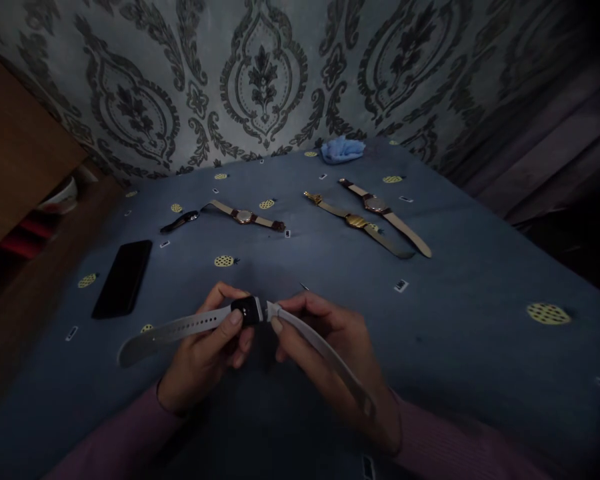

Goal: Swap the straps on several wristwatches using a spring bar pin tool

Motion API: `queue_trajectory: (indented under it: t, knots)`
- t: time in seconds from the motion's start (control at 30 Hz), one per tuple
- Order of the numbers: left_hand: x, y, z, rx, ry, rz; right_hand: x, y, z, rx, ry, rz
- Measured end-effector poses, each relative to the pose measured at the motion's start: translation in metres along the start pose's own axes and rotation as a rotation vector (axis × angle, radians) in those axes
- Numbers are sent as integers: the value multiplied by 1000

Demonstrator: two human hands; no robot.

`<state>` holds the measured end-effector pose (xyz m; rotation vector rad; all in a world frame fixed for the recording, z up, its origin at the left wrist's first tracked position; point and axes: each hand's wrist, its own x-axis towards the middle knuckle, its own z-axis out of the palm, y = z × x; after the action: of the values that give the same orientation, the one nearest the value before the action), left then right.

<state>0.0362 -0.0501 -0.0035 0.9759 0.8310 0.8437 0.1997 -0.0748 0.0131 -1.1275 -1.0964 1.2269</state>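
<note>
Landmark: the black phone (pixel 123 279), flat on the blue tabletop (pixel 460 340). To its right and nearer the wearer, the left hand (pixel 205 353) grips the watch case (pixel 247 311), thumb on top; a perforated strap (pixel 170 333) extends from the case back toward the phone. Farther right of the phone, the right hand (pixel 335 353) pinches the second strap (pixel 330 353), its end just beside the case. Beyond and right of the phone lie three watches (pixel 244 217) and a crumpled blue item (pixel 343 150)

Pink sleeves (pixel 125 433) cut off below, white bowl (pixel 64 196) partly hidden, loose strap (pixel 326 349) blurred at its lower end
</note>
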Motion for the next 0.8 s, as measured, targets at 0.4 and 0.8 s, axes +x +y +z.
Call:
queue_trajectory:
  t: [0.4, 0.8]
  knots:
    - [-1, -1, 0, 60, 2, 31, 0, 2, -1, 1, -11, 33]
    - [7, -3, -7, -285, -153, -139, 0, -2, -1, 55, -4, 37]
